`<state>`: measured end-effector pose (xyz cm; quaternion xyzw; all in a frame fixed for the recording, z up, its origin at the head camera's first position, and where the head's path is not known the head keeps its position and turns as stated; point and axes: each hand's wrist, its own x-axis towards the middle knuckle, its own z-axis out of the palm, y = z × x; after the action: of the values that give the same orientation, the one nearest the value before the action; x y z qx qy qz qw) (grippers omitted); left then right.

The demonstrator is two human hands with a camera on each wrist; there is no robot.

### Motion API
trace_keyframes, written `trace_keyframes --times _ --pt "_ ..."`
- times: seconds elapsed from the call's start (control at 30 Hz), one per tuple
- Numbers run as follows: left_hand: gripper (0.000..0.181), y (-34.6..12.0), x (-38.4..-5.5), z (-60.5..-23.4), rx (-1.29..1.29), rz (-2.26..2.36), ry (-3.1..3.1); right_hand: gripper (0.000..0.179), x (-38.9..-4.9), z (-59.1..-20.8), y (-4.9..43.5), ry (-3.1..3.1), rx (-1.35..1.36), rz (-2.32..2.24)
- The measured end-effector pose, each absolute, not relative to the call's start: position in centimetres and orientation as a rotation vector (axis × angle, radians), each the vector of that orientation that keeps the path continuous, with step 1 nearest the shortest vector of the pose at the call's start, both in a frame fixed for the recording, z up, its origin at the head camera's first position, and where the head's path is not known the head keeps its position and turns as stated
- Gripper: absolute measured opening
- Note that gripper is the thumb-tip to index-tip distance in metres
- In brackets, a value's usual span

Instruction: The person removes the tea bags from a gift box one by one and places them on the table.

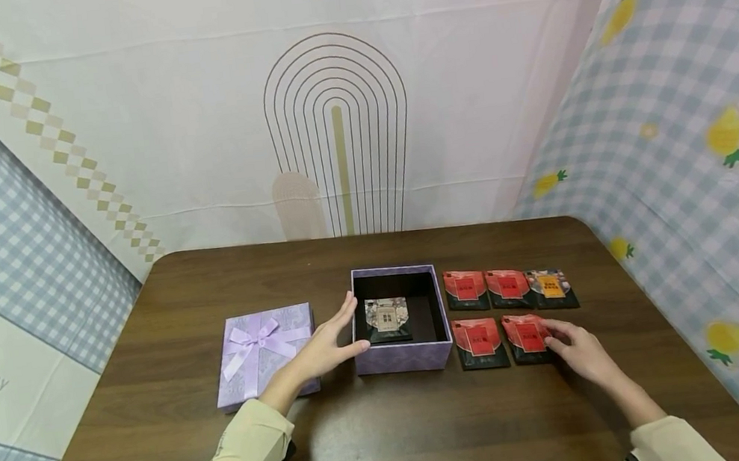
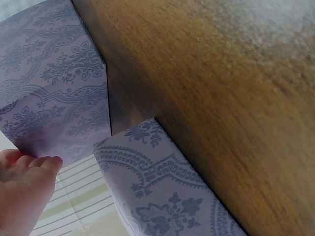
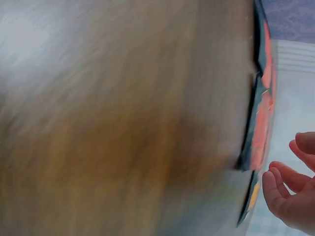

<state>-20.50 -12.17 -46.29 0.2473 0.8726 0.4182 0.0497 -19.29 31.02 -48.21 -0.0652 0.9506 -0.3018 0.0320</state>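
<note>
My left hand (image 1: 327, 340) rests at the left side of an open purple patterned box (image 1: 403, 358), fingers at its upper left rim and thumb near the front left corner. Inside lies a packet with a beige floral label (image 1: 388, 319). In the left wrist view, the fingertips (image 2: 51, 162) are by the box's patterned wall (image 2: 59, 98). My right hand (image 1: 581, 351) reaches over the right edge of a red and black packet (image 1: 526, 338). Thumb and fingers stand apart in the right wrist view, with nothing visible between them.
Another red packet (image 1: 480, 343) lies beside the one under my right hand. Behind them are two more red packets, one at the left (image 1: 466, 290), and an orange-labelled packet (image 1: 551, 286). A purple lid with a ribbon bow (image 1: 236, 372) lies left of the box.
</note>
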Motion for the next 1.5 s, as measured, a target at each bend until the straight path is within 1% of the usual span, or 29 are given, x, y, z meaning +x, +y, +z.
trace_keyframes --times 0.5,0.67,0.9,1.1,1.33,1.5 --pt "0.078 -12.1 -20.5 -46.1 0.758 1.268 2.659 0.037 -21.2 -46.0 26.1 2.887 -0.405 -1.275" --pt "0.078 -12.1 -20.5 -46.1 0.757 1.262 2.666 0.038 -22.0 -45.2 23.8 2.852 -0.457 -1.34" --pt "0.078 -12.1 -20.5 -46.3 0.764 1.258 2.673 0.041 -22.8 -43.7 20.5 2.733 -0.603 -1.442" --pt "0.078 -12.1 -20.5 -46.3 0.77 1.259 2.679 0.046 -23.0 -42.1 17.0 2.633 -0.642 -1.44" --pt "0.078 -12.1 -20.4 -46.3 0.75 1.252 2.681 0.051 -23.4 -42.7 13.1 2.522 -0.689 -1.392" --pt "0.078 -12.0 -20.3 -46.3 0.745 1.268 2.67 0.051 -23.6 -43.5 11.2 2.528 -0.72 -1.343"
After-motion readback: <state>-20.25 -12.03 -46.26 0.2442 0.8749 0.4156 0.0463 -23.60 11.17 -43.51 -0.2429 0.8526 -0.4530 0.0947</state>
